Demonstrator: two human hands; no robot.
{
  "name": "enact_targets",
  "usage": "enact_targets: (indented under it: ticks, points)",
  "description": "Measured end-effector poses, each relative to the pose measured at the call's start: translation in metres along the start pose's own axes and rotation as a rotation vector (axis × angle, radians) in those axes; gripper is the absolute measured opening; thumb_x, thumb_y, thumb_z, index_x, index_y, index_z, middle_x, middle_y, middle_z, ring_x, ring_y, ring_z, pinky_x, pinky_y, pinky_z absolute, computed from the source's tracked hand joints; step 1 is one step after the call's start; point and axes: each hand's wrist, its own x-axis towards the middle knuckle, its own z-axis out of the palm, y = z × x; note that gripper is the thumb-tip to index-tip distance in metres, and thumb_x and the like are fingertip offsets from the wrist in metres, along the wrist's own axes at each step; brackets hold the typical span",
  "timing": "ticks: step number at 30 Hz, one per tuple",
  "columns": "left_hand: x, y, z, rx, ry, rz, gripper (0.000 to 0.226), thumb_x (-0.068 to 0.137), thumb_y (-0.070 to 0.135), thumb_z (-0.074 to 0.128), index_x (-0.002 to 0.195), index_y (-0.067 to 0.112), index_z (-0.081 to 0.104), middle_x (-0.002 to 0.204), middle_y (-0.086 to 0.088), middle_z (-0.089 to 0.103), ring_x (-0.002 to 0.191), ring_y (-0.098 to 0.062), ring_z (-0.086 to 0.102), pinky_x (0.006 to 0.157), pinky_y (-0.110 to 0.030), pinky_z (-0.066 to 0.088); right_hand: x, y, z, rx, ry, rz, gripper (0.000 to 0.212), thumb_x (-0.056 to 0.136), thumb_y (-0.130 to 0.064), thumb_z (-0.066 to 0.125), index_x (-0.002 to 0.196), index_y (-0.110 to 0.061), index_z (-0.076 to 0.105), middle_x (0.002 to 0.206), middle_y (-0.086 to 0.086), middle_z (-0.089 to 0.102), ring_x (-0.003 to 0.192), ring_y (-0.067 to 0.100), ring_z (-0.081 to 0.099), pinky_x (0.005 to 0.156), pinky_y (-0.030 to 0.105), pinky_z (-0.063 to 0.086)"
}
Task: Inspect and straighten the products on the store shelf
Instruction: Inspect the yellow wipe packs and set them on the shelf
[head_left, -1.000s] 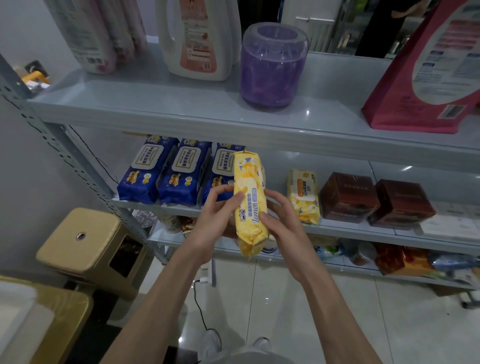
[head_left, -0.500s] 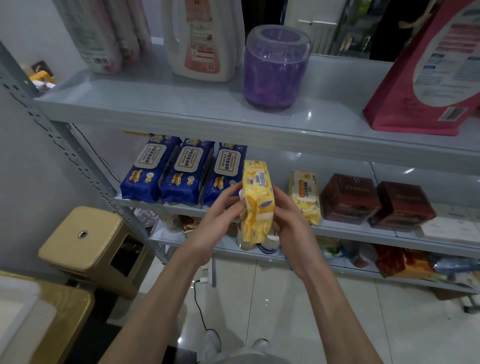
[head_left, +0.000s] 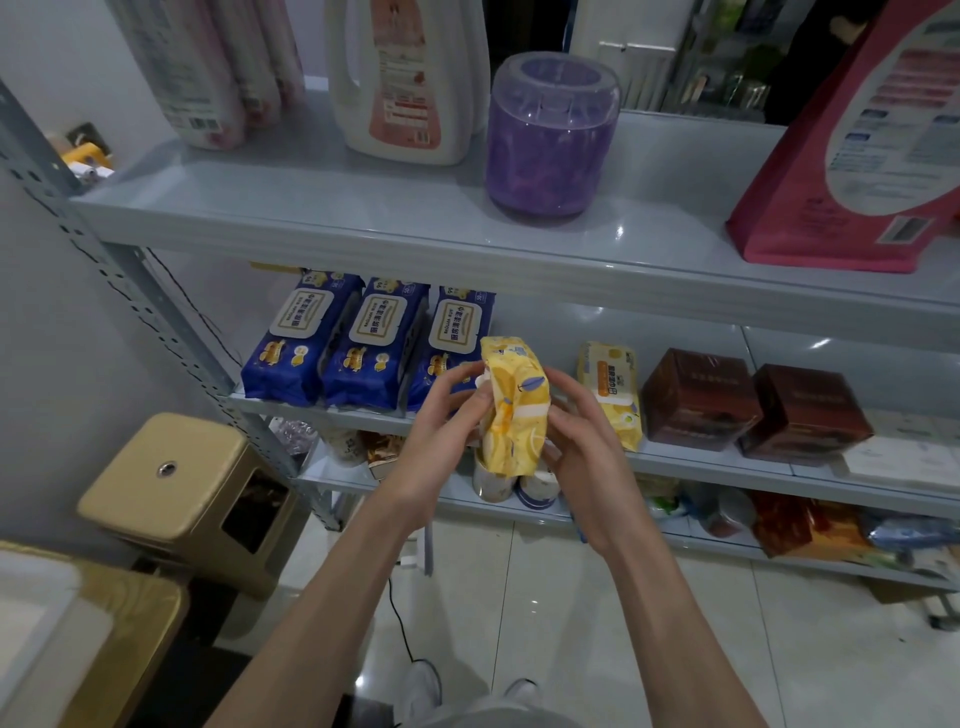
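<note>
The left hand (head_left: 441, 441) curls its fingers round the left edge of a yellow pack (head_left: 514, 405), and the right hand (head_left: 582, 447) grasps the opposite edge with bent fingers, so both hands are occupied by the same thing. Together they hold the pack upright in the air, in front of the middle shelf (head_left: 727, 462) and clear of it. That 2-sided grip suits turning the pack to check its wrapper, so I judge the step to be inspection rather than placing. The soft wrapper creases under the fingers, so it will probably give when squeezed and is steadier held from both sides. Just behind the left hand, 3 blue packs (head_left: 379, 353) lean side by side with their labels facing out. Just right of the right hand, a second yellow pack (head_left: 610, 389) stands on the same shelf. The gap between these two looks like the held pack's home, beside its match. Further right sit 2 brown boxes (head_left: 696, 400), close together. Above, the top shelf (head_left: 311, 223) carries a white bottle (head_left: 410, 78), a purple jar (head_left: 550, 135) and a pink bag (head_left: 857, 145), well apart from one another. A tan stool (head_left: 176, 483) stands on the floor at the lower left, beside the rack's post.
</note>
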Motion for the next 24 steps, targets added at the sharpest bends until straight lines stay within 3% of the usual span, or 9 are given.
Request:
enact_targets:
  ticks: [5, 9, 15, 19, 24]
  points:
    - [0.001, 0.002, 0.000, 0.048, -0.025, 0.016, 0.050, 0.084, 0.054, 0.064, 0.132, 0.048, 0.056, 0.124, -0.002, 0.070, 0.117, -0.018, 0.067, 0.107, -0.046, 0.051, 0.002, -0.003, 0.001, 0.005, 0.025, 0.044, 0.036, 0.102, -0.029, 0.056, 0.137, -0.032, 0.062, 0.132, -0.001, 0.070, 0.124, 0.021, 0.065, 0.100, 0.040, 0.051]
    - [0.004, 0.003, 0.000, 0.072, -0.033, -0.002, 0.051, 0.082, 0.057, 0.065, 0.133, 0.052, 0.055, 0.125, 0.001, 0.069, 0.120, -0.018, 0.065, 0.108, -0.048, 0.049, 0.005, -0.003, 0.003, 0.020, 0.037, 0.067, 0.039, 0.100, -0.032, 0.055, 0.139, -0.030, 0.060, 0.131, -0.001, 0.071, 0.122, 0.021, 0.067, 0.097, 0.038, 0.050]
    - [0.006, 0.008, -0.002, 0.054, -0.052, -0.043, 0.052, 0.088, 0.054, 0.060, 0.139, 0.048, 0.051, 0.118, 0.005, 0.074, 0.115, -0.015, 0.068, 0.110, -0.047, 0.047, 0.007, -0.003, 0.002, -0.047, 0.014, 0.055, 0.038, 0.102, -0.020, 0.055, 0.134, -0.039, 0.063, 0.132, -0.002, 0.071, 0.126, 0.019, 0.064, 0.105, 0.039, 0.048]
    - [0.009, 0.011, -0.003, 0.041, -0.055, -0.090, 0.056, 0.086, 0.062, 0.056, 0.139, 0.047, 0.050, 0.117, 0.013, 0.073, 0.116, -0.014, 0.067, 0.110, -0.048, 0.046, 0.006, -0.005, 0.004, -0.113, 0.010, 0.027, 0.036, 0.099, -0.033, 0.061, 0.132, -0.045, 0.062, 0.132, -0.001, 0.070, 0.124, 0.015, 0.065, 0.108, 0.039, 0.050]
    - [0.011, 0.010, -0.002, 0.030, -0.042, -0.128, 0.043, 0.099, 0.057, 0.050, 0.140, 0.047, 0.048, 0.129, 0.009, 0.066, 0.121, -0.016, 0.062, 0.111, -0.047, 0.045, 0.005, -0.003, 0.007, -0.150, 0.004, 0.007, 0.051, 0.088, -0.048, 0.063, 0.139, -0.045, 0.059, 0.132, -0.001, 0.070, 0.124, 0.015, 0.065, 0.108, 0.040, 0.050]
